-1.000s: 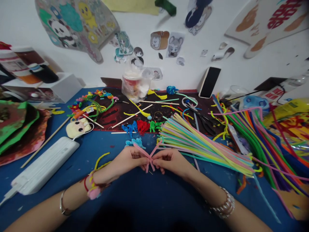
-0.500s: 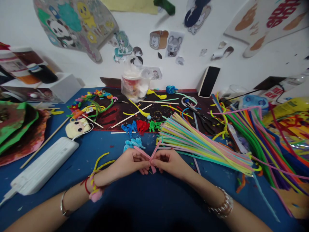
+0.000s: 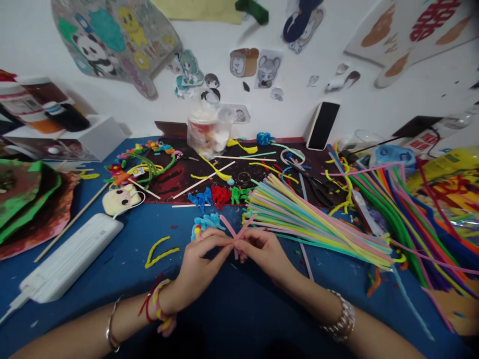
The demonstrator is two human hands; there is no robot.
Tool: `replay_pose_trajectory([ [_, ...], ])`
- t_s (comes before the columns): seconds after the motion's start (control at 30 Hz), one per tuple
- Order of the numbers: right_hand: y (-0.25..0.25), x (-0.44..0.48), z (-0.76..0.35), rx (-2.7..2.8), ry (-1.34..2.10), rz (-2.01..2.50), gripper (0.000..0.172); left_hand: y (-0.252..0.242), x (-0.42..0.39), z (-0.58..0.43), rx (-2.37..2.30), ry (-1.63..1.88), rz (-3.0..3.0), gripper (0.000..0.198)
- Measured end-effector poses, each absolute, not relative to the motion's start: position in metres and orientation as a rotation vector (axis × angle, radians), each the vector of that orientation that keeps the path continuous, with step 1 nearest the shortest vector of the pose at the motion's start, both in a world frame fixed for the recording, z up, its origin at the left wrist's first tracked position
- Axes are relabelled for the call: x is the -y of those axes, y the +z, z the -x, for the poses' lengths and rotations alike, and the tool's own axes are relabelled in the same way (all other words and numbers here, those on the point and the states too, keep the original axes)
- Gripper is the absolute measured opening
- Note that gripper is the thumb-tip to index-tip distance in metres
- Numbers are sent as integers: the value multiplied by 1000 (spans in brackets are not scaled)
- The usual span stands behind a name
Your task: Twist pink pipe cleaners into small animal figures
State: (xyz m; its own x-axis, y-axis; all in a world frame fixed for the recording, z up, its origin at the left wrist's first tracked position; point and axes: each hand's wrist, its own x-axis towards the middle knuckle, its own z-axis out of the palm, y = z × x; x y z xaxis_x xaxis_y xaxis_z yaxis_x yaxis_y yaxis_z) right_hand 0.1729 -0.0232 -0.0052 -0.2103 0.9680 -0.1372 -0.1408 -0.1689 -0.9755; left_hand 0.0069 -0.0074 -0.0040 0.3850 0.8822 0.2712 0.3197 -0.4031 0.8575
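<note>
Head view: the left hand (image 3: 200,264) and right hand (image 3: 264,254) pinch crossed pink pipe cleaners (image 3: 236,236) at lower centre, just beside a pastel pipe-cleaner bundle (image 3: 318,224) to the right; blue pipe-cleaner shapes (image 3: 205,223) lie just beyond the left hand.

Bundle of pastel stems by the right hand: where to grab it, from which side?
Grip the gathered right end of the bundle of thin pastel stems, coming from above and the right, with fingers closing around it. The stems lie tightest there; the other end fans loosely toward the right hand, which is pinching pink stems.
</note>
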Motion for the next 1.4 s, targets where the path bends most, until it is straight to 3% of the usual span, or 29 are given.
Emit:
replay_pose_trajectory([
  [0.13,-6,24,-169,1104,1433,1132,21,-10,12,-11,-1038,1018,-1686,8],
  [0.57,-8,25,-165,1012,1371,1143,12,-9,6,-17,-934,674,-1120,18],
  [0.83,-6,25,-164,989,1415,1129,14,-12,9,-19,-848,596,-1277,28],
  [1.4,-6,22,-174,1011,1563,1113,15,-6,-10,-8,-775,574,-1272,18],
])
